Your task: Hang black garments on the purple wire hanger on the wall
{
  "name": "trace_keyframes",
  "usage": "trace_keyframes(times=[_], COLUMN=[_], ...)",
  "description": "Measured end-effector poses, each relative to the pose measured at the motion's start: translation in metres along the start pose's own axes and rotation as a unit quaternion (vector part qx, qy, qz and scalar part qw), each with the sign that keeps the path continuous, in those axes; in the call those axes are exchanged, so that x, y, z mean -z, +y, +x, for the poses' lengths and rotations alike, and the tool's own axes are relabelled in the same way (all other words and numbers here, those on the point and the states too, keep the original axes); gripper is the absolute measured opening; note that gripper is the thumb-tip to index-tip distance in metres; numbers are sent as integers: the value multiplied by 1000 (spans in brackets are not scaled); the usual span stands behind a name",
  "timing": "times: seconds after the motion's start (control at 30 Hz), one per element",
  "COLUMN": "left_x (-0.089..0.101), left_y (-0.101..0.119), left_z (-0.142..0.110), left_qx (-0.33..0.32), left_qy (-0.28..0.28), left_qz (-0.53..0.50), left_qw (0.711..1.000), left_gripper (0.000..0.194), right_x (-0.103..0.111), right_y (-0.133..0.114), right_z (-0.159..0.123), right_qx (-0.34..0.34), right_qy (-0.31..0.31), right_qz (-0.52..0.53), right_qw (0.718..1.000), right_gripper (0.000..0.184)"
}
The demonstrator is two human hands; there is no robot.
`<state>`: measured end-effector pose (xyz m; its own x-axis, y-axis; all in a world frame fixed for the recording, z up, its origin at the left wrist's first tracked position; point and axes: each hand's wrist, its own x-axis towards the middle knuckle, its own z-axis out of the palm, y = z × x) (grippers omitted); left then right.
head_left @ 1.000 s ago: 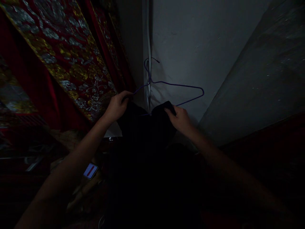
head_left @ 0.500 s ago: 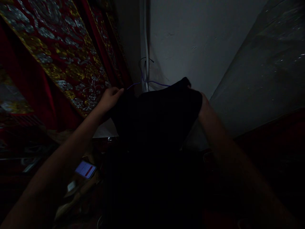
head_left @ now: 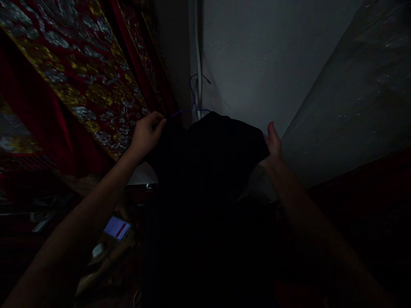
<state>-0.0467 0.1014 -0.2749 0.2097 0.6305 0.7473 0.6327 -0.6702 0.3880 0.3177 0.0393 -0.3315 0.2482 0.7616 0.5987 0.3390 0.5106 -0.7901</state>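
Note:
A black short-sleeved shirt (head_left: pixel 208 158) hangs in front of me on a thin purple wire hanger (head_left: pixel 184 112). My left hand (head_left: pixel 148 130) pinches the shirt at its left shoulder, near that end of the hanger. At the opposite sleeve is my right hand (head_left: pixel 272 145), its thumb raised clear of the cloth. The other right fingers are partly hidden behind the sleeve edge. Most of the hanger's right arm is covered by the shirt. In the dark, the shirt's lower part blends into the shadow.
Red cloth with gold and silver decoration (head_left: pixel 93 72) hangs at the left. Behind the hanger, a pale cable (head_left: pixel 198 47) runs down the wall (head_left: pixel 257 55). Clear plastic sheeting (head_left: pixel 359 94) covers the right side. A lit phone (head_left: pixel 117 227) lies low at the left.
The shirt's right shoulder has come down over the hanger's right arm, covering more of it. My right hand has loosened, its thumb now lifted off the cloth. My left hand keeps its pinch.

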Motion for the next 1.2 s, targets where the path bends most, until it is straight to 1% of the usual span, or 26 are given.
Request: trace_keyframes(times=[0.1,0.17,0.23,0.3,0.37,0.4,0.47,0.53,0.6,0.67,0.7,0.73,0.77,0.8,0.83,0.87,0.9,0.93,0.97,1.0,1.03,1.07,1.1,1.13,1.17,1.2], left_x=[-1,-1,0,3,6,7,7,5,0,-3,-5,-6,-6,-5,-3,-1,2,6,10,15,20,26,31,37,41,45], left_y=[12,20,27,33,37,38,37,32,24,19,18,20,23,28,35,43,52,62,72,82,92,100,107,112,114,114], left_z=[2,4,7,9,10,10,12,15,18,20,20,19,17,14,10,4,-3,-11,-20,-28,-37,-43,-48,-51,-51,-50], left_qx=[-19,-42,-71,-93,-102,-102,-94,-72,-30,35,78,125,173,217,255,285,305,316,317,308,289,264,236,208,185,166], left_qy=[-66,-87,-58,0,44,55,62,60,54,34,18,0,-18,-35,-52,-74,-105,-145,-193,-241,-282,-311,-324,-324,-316,-310], left_qz=[-13,-29,-33,-20,-10,-9,-6,-2,-3,-46,-93,-155,-226,-296,-355,-397,-417,-418,-403,-378,-352,-329,-314,-306,-300,-294], left_qw=[998,995,995,995,994,993,994,996,998,998,992,980,959,929,898,870,850,839,837,839,845,852,861,871,881,889], left_gripper=[34,41,46,49,50,49,49,50,47,42,43,44,44,42,38,33,29,29,31,35,39,42,44,44,44,42], right_x=[12,17,17,10,-2,-9,-24,-37,-49,-59,-62,-64,-65,-65,-64,-62,-59,-55,-52,-49,-46,-43,-39,-36,-32,-28], right_y=[-5,-15,-27,-39,-49,-51,-54,-55,-56,-60,-64,-69,-74,-80,-86,-90,-92,-92,-88,-81,-71,-60,-47,-34,-23,-13], right_z=[21,28,28,20,12,9,9,17,23,17,7,-7,-24,-43,-60,-76,-87,-94,-96,-94,-88,-81,-72,-64,-57,-52], right_qx=[-63,-68,-52,-40,-32,-26,-8,12,35,65,78,88,95,98,106,122,138,155,171,182,187,184,173,155,130,99], right_qy=[-4,20,57,87,96,91,69,50,41,26,9,-24,-73,-143,-238,-336,-417,-470,-486,-463,-412,-346,-280,-242,-224,-222], right_qz=[52,78,103,124,121,110,84,66,50,32,25,19,14,10,2,-5,-10,-16,-24,-38,-60,-86,-111,-125,-122,-104], right_qw=[997,994,992,988,987,989,994,997,997,997,997,996,993,985,965,934,898,869,857,866,890,916,938,950,958,964], right_gripper=[49,43,39,38,39,39,40,44,47,47,47,46,46,46,47,50,53,55,54,51,49,47,47,48,47,45])
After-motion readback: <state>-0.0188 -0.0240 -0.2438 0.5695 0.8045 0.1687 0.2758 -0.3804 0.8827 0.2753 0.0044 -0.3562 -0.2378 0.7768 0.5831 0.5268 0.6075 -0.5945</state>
